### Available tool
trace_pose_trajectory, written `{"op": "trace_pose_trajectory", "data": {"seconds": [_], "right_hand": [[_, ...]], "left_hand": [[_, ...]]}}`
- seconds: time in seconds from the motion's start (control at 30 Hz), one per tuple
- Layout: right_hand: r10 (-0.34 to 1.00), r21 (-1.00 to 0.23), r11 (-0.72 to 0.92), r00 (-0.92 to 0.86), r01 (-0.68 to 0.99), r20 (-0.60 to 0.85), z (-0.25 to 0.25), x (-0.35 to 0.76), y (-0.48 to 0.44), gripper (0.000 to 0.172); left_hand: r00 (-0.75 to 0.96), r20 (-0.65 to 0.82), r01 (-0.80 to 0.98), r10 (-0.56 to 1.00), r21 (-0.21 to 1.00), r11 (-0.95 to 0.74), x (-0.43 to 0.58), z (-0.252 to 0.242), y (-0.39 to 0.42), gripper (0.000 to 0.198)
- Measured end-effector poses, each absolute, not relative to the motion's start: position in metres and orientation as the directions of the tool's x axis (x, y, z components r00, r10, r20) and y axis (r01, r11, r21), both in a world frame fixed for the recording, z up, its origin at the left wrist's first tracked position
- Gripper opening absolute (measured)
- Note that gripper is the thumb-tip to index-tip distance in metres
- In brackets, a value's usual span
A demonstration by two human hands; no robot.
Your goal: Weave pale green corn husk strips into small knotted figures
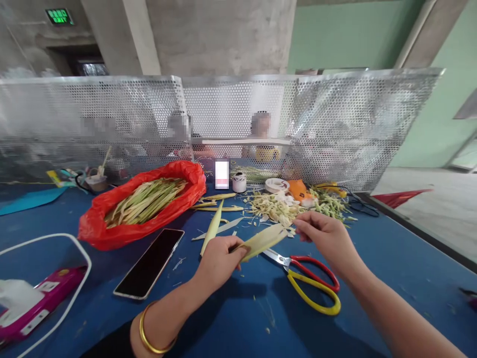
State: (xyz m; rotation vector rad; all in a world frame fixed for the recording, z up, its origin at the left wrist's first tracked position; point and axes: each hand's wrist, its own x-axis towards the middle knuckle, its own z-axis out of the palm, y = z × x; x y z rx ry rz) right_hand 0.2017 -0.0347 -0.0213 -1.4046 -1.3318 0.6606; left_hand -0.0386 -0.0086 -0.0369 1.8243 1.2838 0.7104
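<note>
My left hand [219, 261], with a gold bangle at the wrist, pinches a long pale yellow-green leaf [264, 241] that looks like a husk. My right hand [322, 231] is closed in a pinch at the far tip of this leaf; whether it grips the tip or a small scrap cannot be made out. Below the leaf lie scissors [286, 263] with one red and one yellow handle, blades partly hidden under it. Another long pale leaf [213, 227] lies just beyond my left hand. A heap of pale trimmings [274, 206] is beyond my right hand.
At left stand a red plastic bag [100, 236] full of long green strips [149, 199], a black phone [149, 266] and a magenta power strip [48, 298] with a white cable. A lit phone [222, 174], small jar [239, 183] and tape roll [277, 185] stand before a perforated metal screen [238, 109].
</note>
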Motion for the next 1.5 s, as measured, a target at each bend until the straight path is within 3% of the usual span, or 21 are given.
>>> {"op": "trace_pose_trajectory", "data": {"seconds": [0.07, 0.13, 0.23, 0.33, 0.47, 0.63, 0.77, 0.83, 0.9, 0.93, 1.0, 1.1, 1.33, 1.43, 1.5], "right_hand": [[0.944, -0.967, 0.130, 0.271, 0.219, 0.189, -0.025, 0.201, -0.035, 0.036], [0.976, -0.991, 0.067, 0.197, 0.115, 0.089, -0.030, 0.192, -0.039, 0.043], [0.995, -0.998, 0.010, 0.102, 0.070, 0.017, -0.036, 0.173, -0.045, 0.043], [0.994, -0.998, 0.038, 0.100, 0.055, 0.043, -0.036, 0.165, -0.049, 0.035], [0.999, -0.998, 0.014, 0.040, 0.058, 0.016, -0.031, 0.169, -0.050, 0.030], [0.993, -0.989, -0.044, -0.098, 0.140, -0.058, -0.039, 0.161, -0.051, 0.026], [0.983, -0.972, 0.023, -0.184, 0.235, -0.021, -0.041, 0.158, -0.052, 0.024], [0.981, -0.900, 0.105, -0.192, 0.423, 0.024, -0.036, 0.169, -0.053, 0.022], [0.979, -0.651, 0.190, -0.188, 0.735, 0.075, -0.033, 0.187, -0.056, 0.016], [0.980, -0.505, 0.194, -0.183, 0.841, 0.073, -0.034, 0.196, -0.058, 0.021], [0.979, -0.287, 0.198, -0.201, 0.937, 0.018, -0.040, 0.209, -0.062, 0.045], [0.970, -0.132, 0.215, -0.227, 0.968, -0.088, -0.052, 0.216, -0.069, 0.058], [0.972, -0.079, 0.185, -0.194, 0.980, -0.135, -0.054, 0.210, -0.063, 0.059], [0.982, -0.118, 0.099, -0.116, 0.988, -0.148, -0.054, 0.216, -0.060, 0.061], [0.985, -0.212, 0.075, -0.105, 0.974, -0.137, -0.056, 0.222, -0.059, 0.064]], "left_hand": [[0.282, 0.023, 0.529, 0.959, 0.830, -0.176, -0.037, -0.036, -0.011, 0.024], [0.249, 0.037, 0.543, 0.968, 0.822, -0.171, -0.035, -0.036, -0.015, 0.024], [0.247, 0.001, 0.473, 0.969, 0.873, -0.121, -0.030, -0.038, -0.023, 0.023], [0.285, -0.176, 0.290, 0.942, 0.953, 0.090, -0.027, -0.040, -0.029, 0.021], [0.402, -0.433, 0.123, 0.807, 0.899, 0.420, -0.026, -0.038, -0.033, 0.033], [0.482, -0.331, 0.120, 0.811, 0.942, 0.313, -0.024, -0.038, -0.040, 0.038], [0.459, -0.338, 0.106, 0.822, 0.939, 0.327, -0.020, -0.045, -0.042, 0.029], [0.401, -0.351, 0.119, 0.846, 0.936, 0.332, -0.020, -0.047, -0.039, 0.023], [0.336, -0.357, 0.128, 0.871, 0.934, 0.333, -0.021, -0.049, -0.034, 0.017], [0.309, -0.354, 0.130, 0.883, 0.935, 0.329, -0.022, -0.049, -0.030, 0.015], [0.269, -0.347, 0.128, 0.899, 0.938, 0.323, -0.024, -0.050, -0.024, 0.012], [0.238, -0.354, 0.107, 0.904, 0.935, 0.338, -0.025, -0.053, -0.018, 0.010], [0.180, -0.368, 0.054, 0.912, 0.930, 0.364, -0.023, -0.051, -0.017, 0.015], [0.155, -0.354, 0.040, 0.922, 0.935, 0.353, -0.023, -0.048, -0.018, 0.017], [0.150, -0.356, 0.049, 0.922, 0.934, 0.353, -0.023, -0.046, -0.018, 0.020]]}}
